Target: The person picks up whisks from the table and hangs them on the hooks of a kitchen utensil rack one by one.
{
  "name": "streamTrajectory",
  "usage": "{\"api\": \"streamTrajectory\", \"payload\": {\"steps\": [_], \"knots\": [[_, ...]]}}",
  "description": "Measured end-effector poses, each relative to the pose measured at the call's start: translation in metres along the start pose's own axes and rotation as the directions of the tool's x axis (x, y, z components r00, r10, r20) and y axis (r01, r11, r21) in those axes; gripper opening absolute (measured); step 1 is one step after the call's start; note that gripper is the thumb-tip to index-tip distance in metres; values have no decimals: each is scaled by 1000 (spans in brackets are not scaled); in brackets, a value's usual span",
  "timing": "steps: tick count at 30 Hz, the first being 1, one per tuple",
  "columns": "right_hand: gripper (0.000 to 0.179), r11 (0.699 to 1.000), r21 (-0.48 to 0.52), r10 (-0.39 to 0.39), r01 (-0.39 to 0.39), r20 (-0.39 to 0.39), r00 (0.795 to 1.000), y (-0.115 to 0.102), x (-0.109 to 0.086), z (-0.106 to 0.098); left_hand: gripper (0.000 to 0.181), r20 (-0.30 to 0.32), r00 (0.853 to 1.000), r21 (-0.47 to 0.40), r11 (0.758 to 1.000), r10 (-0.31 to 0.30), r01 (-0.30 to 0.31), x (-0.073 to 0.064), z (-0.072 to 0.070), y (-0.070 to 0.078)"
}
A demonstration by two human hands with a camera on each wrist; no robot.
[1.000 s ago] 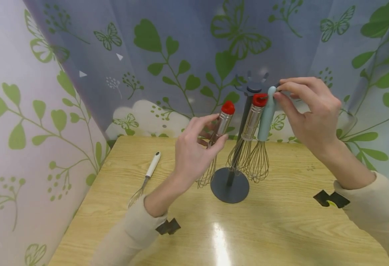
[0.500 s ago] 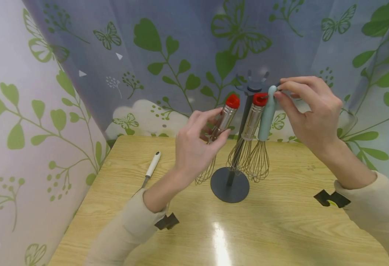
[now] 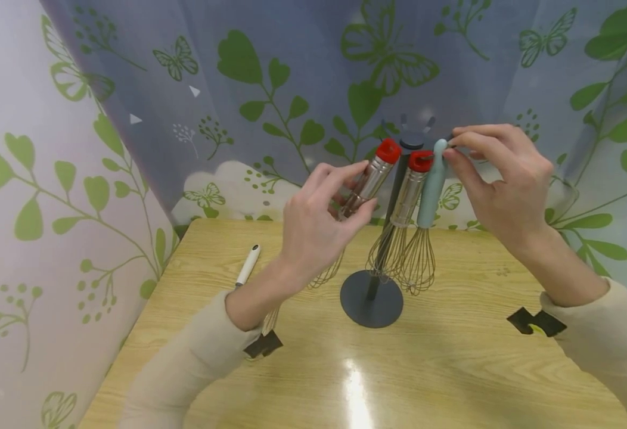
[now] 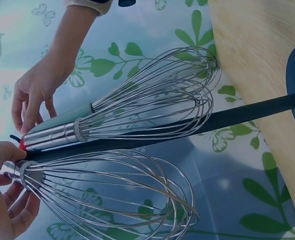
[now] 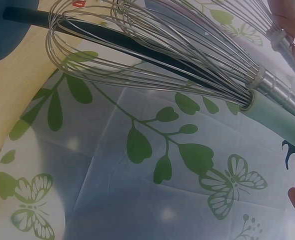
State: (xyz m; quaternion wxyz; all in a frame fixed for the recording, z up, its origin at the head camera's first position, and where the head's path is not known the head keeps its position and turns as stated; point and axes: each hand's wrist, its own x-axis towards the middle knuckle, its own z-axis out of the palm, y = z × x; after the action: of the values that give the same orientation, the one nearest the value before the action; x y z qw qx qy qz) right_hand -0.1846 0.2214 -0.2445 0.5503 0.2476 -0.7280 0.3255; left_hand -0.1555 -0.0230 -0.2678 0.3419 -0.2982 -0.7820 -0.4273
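Note:
My left hand [image 3: 319, 223] grips a whisk [image 3: 372, 176] by its metal handle, which tilts right so its red end comes close to the dark rack [image 3: 412, 138]. In the left wrist view that whisk's wire loops [image 4: 122, 190] lie beside the rack's post. A second red-ended metal whisk [image 3: 407, 196] hangs from the rack, with a whisk with a pale teal handle [image 3: 430, 193] right beside it. At the teal handle's top, my right hand [image 3: 501, 179] pinches a dark hook of the rack between thumb and forefinger.
The rack's round base [image 3: 371, 307] stands on the wooden table [image 3: 426, 369]. A white-handled whisk [image 3: 249, 262] lies at left, partly behind my left forearm. More whisk wires [image 3: 272, 320] show beside that sleeve. A patterned curtain [image 3: 303, 71] stands close behind the table.
My left hand has moved slightly up, bringing the whisk's red end right and up toward the rack, with the handle tilting further. My right hand stays at the hook.

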Motion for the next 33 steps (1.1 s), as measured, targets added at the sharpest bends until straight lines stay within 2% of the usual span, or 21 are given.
{"api": "streamTrajectory", "payload": {"steps": [7,16,28,33], "knots": [[44,1000,2,6,-6,9,1000,0,0,-1,43,38,999,37,999,-10,9,1,-3,3],[58,1000,15,9,-8,-13,1000,0,2,-1,43,60,998,81,997,0,-5,4,-6,6],[55,1000,10,5,-5,-27,1000,-2,1,0,44,118,993,172,984,32,-52,6,-15,8],[60,1000,11,1,0,-25,1000,-2,1,1,44,127,991,209,975,48,-74,7,-18,9]]}}
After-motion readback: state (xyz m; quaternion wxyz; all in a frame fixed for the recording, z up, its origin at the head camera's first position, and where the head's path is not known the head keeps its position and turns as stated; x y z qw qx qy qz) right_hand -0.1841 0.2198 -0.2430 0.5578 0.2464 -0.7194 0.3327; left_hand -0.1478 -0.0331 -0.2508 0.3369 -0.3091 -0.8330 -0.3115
